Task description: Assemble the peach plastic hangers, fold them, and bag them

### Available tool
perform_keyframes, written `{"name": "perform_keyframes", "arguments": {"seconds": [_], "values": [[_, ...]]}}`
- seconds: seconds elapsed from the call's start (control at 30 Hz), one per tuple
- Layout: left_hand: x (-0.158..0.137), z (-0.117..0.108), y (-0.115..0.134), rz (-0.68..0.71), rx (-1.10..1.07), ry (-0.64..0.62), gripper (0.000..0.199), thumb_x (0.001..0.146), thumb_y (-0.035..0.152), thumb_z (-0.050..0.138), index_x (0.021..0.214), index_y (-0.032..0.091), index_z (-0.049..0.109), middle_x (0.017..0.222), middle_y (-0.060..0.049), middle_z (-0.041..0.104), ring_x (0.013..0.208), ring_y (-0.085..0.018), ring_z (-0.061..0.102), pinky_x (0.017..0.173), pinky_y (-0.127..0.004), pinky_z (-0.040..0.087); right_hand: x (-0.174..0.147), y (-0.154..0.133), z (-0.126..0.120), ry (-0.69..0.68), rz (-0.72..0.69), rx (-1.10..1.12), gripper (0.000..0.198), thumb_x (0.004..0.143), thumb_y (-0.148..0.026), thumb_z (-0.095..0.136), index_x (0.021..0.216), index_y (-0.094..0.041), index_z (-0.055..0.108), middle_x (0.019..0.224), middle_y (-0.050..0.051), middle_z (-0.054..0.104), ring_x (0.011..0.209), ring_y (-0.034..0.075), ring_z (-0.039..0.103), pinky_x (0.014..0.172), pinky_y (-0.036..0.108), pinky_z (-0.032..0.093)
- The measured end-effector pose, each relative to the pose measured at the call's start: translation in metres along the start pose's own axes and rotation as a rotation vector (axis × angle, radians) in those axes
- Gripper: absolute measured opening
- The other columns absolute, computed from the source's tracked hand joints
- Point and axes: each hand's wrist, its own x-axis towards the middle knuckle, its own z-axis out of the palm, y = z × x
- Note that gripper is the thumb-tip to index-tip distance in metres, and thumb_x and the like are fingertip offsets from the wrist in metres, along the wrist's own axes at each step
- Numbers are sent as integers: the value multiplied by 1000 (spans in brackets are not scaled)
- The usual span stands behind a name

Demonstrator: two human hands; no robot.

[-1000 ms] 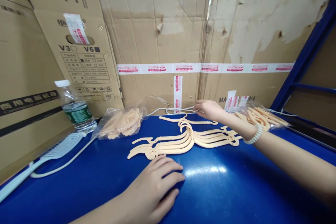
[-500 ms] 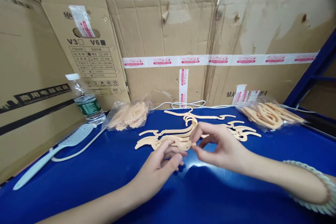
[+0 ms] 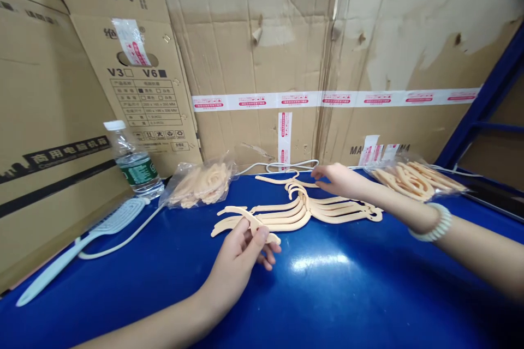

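Note:
My left hand is closed around a small peach-coloured plastic hanger piece, curved and notched, tilted down to the right. Its lower end shows past my thumb. Behind it lies a stack of peach plastic hangers, nested with their hooks together and arms spread both ways. My right hand is over the right arm of a single hanger at the back. Its fingers are bent and apart, with nothing visible between them; it hides that arm's end, and whether it touches is unclear.
Clear bags of peach hanger parts lie at the left and right. A water bottle, a pale blue hairbrush and a white cable are at the left. Cardboard walls the back of the blue table.
My right hand has left the piece in my left hand and moved up and back to the single hanger. My left hand now shows the curved piece tilted between its fingers.

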Motion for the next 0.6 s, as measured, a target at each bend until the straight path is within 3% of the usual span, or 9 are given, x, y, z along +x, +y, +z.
{"name": "perform_keyframes", "arguments": {"seconds": [0.1,0.27,0.43,0.6], "values": [[3,-1,0,2,-7,82,46,71,57,73,76,15,55,68,-4,69,55,-12,60,51,-23,49,10,26,17,-104,44,-90,15,83,-19,58,94,-16,67,99,11,73,91,24,69,76,29,49],[5,-3,3,13,7,160,45,65,53,78,76,15,56,63,-2,67,53,-12,57,50,-23,48,10,30,23,-92,28,-96,14,84,-15,52,79,-17,65,83,8,73,78,21,68,67,26,45],[5,-4,6,42,72,152,38,68,48,76,79,14,62,65,-1,64,56,-12,57,52,-22,47,-4,33,0,6,5,-61,13,87,-22,47,82,-19,59,79,6,70,76,21,67,67,28,44],[7,-9,6,69,104,151,29,73,42,74,78,15,64,66,0,61,58,-12,55,54,-22,46,-41,34,-29,189,2,-38,13,88,-30,48,84,-19,54,81,7,68,72,22,64,63,30,44]]}}
